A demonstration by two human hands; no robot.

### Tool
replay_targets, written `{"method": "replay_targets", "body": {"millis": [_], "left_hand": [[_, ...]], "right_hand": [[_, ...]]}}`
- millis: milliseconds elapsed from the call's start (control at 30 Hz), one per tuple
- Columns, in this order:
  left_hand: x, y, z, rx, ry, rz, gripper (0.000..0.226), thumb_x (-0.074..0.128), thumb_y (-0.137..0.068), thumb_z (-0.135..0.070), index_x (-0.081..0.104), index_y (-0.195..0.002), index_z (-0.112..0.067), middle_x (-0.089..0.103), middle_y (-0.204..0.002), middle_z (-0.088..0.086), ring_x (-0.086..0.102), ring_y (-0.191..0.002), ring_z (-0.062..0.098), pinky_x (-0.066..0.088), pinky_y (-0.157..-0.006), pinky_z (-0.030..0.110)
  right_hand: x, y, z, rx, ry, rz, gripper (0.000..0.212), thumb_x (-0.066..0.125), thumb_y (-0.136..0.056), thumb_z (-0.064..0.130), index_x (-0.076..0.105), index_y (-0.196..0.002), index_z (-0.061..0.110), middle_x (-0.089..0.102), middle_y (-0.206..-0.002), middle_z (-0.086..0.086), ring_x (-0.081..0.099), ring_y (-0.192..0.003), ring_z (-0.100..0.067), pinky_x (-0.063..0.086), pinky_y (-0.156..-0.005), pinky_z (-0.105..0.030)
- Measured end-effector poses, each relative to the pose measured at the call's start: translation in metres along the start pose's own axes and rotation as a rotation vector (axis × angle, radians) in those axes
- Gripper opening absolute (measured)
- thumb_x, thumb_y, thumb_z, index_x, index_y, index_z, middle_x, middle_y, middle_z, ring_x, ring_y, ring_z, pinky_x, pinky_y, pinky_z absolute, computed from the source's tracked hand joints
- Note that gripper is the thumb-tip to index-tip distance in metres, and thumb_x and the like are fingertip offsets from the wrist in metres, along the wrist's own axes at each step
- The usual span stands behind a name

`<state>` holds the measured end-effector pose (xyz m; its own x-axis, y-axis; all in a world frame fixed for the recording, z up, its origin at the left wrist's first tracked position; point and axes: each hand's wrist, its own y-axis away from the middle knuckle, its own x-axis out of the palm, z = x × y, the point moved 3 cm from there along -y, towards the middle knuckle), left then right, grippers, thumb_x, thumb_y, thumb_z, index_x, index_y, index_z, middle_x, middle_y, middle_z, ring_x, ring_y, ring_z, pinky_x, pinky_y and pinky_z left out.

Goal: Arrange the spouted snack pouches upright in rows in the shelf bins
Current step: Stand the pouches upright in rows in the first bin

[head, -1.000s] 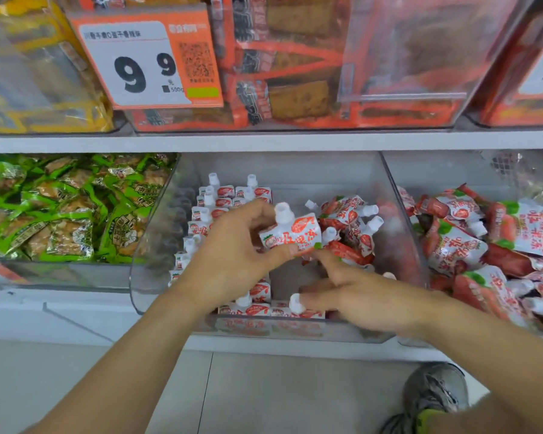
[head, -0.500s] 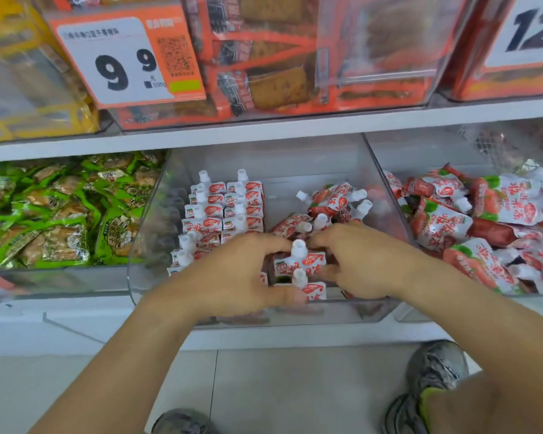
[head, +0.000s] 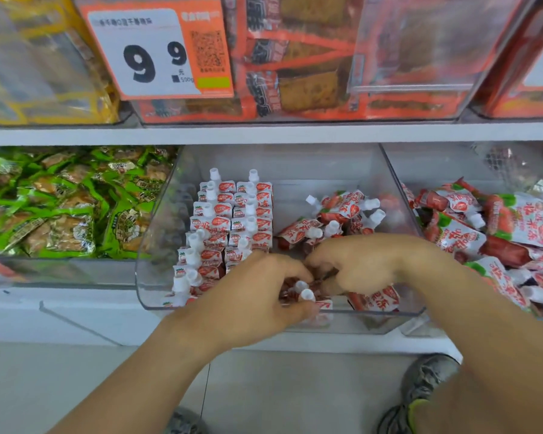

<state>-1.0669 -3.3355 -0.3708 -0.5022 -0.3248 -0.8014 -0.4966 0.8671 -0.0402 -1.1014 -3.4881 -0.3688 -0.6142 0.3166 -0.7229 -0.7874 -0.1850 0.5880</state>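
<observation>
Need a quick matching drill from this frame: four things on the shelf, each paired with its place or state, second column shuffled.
Things:
1. upright pouch rows
2. loose pouch pile
3. green packets
4. price tag

Place or state:
A. upper shelf, on a bin front
B. left side of the middle clear bin
C. bin left of the clear one
D. lying jumbled at the bin's right side

Pairs: 1-B, 2-D, 3-C, 4-A

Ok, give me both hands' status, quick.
Left hand: closed on a spouted pouch at the front of the clear bin.
Right hand: fingers curled down onto the same pouches; a firm hold cannot be told.
</observation>
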Motion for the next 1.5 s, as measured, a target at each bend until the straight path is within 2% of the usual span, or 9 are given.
{"method": "replay_targets", "body": {"millis": [200,367,600,733,867,1067,1233,1367,1500], "left_hand": [[0.001,0.004,0.003,-0.063,0.107,-0.003,0.022,0.076,-0.079,-0.039,0.073,-0.095,-0.025,0.072,-0.083,-0.013,0.067,-0.075,-0.001,0.055,-0.071,0.03],[0.002,0.005,0.001,-0.096,0.141,-0.006,0.024,0.078,-0.078,-0.037,0.074,-0.097,-0.024,0.072,-0.084,-0.013,0.068,-0.077,-0.001,0.056,-0.073,0.031],[-0.006,0.004,-0.007,-0.132,0.095,0.044,0.047,0.081,-0.061,-0.055,0.07,-0.1,-0.031,0.072,-0.091,-0.019,0.066,-0.084,-0.007,0.056,-0.081,0.025],[-0.039,0.0,-0.014,-0.155,0.086,-0.143,0.04,0.087,-0.063,-0.034,0.068,-0.098,-0.038,0.069,-0.089,-0.022,0.063,-0.087,-0.011,0.046,-0.077,0.002],[-0.054,-0.025,0.002,-0.149,-0.082,-0.215,0.03,0.076,-0.081,-0.012,0.07,-0.106,-0.027,0.068,-0.092,-0.017,0.064,-0.087,-0.005,0.049,-0.083,0.009],[-0.043,-0.08,0.025,-0.109,-0.212,0.052,0.047,0.082,-0.074,-0.01,0.067,-0.117,-0.017,0.07,-0.111,-0.003,0.064,-0.1,0.009,0.051,-0.093,0.028],[-0.021,-0.114,0.038,-0.102,-0.279,0.325,0.055,0.087,-0.068,-0.017,0.064,-0.119,-0.018,0.069,-0.11,0.0,0.064,-0.098,0.016,0.053,-0.089,0.037],[-0.008,-0.133,0.04,-0.112,-0.302,0.434,0.062,0.087,-0.068,-0.024,0.062,-0.124,-0.022,0.066,-0.117,-0.004,0.061,-0.103,0.017,0.051,-0.089,0.03],[-0.002,-0.144,0.051,-0.132,-0.303,0.474,0.072,0.091,-0.062,-0.032,0.06,-0.127,-0.025,0.062,-0.123,-0.005,0.059,-0.107,0.016,0.044,-0.083,0.02]], "right_hand": [[-0.046,0.018,-0.031,0.056,-0.106,-0.54,0.051,0.08,-0.077,0.016,0.061,-0.125,0.023,0.064,-0.119,0.009,0.062,-0.106,-0.007,0.049,-0.09,-0.023],[-0.034,-0.016,-0.036,0.148,0.162,-0.482,0.05,0.083,-0.069,0.016,0.066,-0.114,0.029,0.06,-0.115,-0.002,0.057,-0.106,-0.023,0.039,-0.078,-0.025],[-0.035,0.001,-0.032,-0.009,0.025,-0.623,0.015,0.076,-0.082,0.026,0.074,-0.096,0.03,0.063,-0.086,0.014,0.057,-0.085,-0.005,0.043,-0.076,-0.021],[-0.029,0.005,-0.017,-0.157,-0.134,-0.654,0.013,0.078,-0.081,0.034,0.074,-0.092,0.029,0.066,-0.074,0.019,0.059,-0.07,0.011,0.041,-0.064,-0.009],[-0.008,-0.011,-0.011,-0.171,-0.115,-0.472,0.018,0.075,-0.085,0.031,0.073,-0.102,0.025,0.072,-0.093,0.013,0.065,-0.084,0.0,0.052,-0.08,-0.023],[-0.009,-0.013,-0.02,-0.14,-0.17,-0.434,0.007,0.069,-0.09,0.031,0.069,-0.097,0.032,0.071,-0.094,0.013,0.065,-0.088,-0.005,0.053,-0.087,-0.036],[-0.007,0.012,-0.021,-0.078,-0.157,-0.327,0.024,0.062,-0.095,0.026,0.066,-0.118,0.032,0.068,-0.115,0.011,0.062,-0.101,-0.004,0.05,-0.095,-0.028],[-0.017,0.046,-0.021,0.017,0.031,-0.619,0.032,0.063,-0.093,0.025,0.06,-0.124,0.034,0.063,-0.118,0.008,0.059,-0.105,-0.012,0.049,-0.089,-0.028],[-0.034,0.066,-0.032,0.052,0.157,-0.849,0.031,0.083,-0.075,0.032,0.07,-0.103,0.035,0.068,-0.096,0.014,0.066,-0.087,-0.012,0.046,-0.077,-0.022]]}}
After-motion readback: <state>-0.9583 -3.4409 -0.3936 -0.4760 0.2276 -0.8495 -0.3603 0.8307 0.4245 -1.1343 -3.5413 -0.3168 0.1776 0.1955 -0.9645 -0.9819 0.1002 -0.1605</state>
